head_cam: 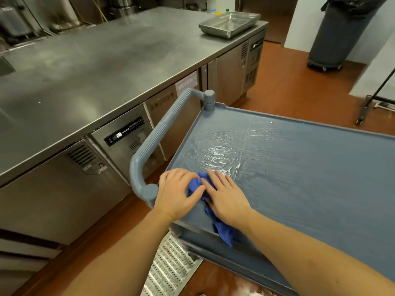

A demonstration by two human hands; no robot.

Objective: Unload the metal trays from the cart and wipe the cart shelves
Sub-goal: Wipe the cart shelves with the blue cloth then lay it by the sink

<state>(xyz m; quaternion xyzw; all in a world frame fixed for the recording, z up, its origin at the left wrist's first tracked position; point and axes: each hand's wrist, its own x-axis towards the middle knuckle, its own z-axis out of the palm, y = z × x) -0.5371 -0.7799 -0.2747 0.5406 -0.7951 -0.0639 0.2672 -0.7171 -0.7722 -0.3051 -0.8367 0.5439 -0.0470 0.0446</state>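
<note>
The left hand (176, 192) is gripping a blue cloth (223, 231) at the near corner of the cart's top shelf (310, 178), while the right hand (227, 199), fingers straight, is pressing the cloth flat. Wet streaks (222, 150) are glistening just beyond. The metal trays (229, 23) are sitting at the far end of the bench (96, 60).

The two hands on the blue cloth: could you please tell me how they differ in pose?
The left hand curls its fingers and thumb round a bunched part of the blue cloth; the right hand lies flat on it with straight fingers. The left hand sits by the cart handle, the right hand further in, fingertips at the wet streaks. Both rest on the cart's top shelf.
</note>
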